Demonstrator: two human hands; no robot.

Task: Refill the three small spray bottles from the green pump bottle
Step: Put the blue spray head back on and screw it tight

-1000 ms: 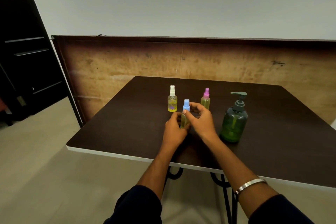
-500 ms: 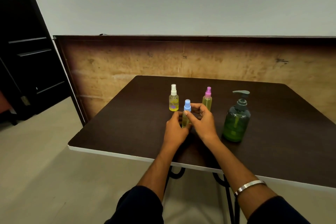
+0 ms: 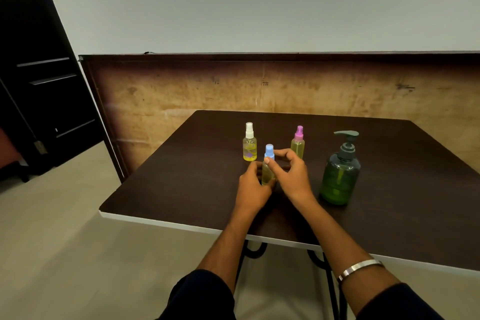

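Observation:
Three small spray bottles of yellowish liquid stand on the dark table (image 3: 181,189). The blue-capped bottle (image 3: 268,169) is nearest me, and my left hand (image 3: 253,187) grips its body. My right hand (image 3: 291,175) is at the bottle's neck, thumb and fingers curled round the base of the blue cap. Behind it stand the white-capped bottle (image 3: 250,144) at left and the pink-capped bottle (image 3: 298,144) at right, both untouched. The green pump bottle (image 3: 340,174) with a dark pump head stands to the right of my right hand.
A worn wooden panel (image 3: 181,96) rises behind the table's far edge. A dark door (image 3: 39,73) is at the left, with open floor (image 3: 65,241) below it. The table's white front edge (image 3: 168,223) runs close to my forearms.
My hands stay on the blue-capped bottle with almost no movement; only the camera view has shifted slightly.

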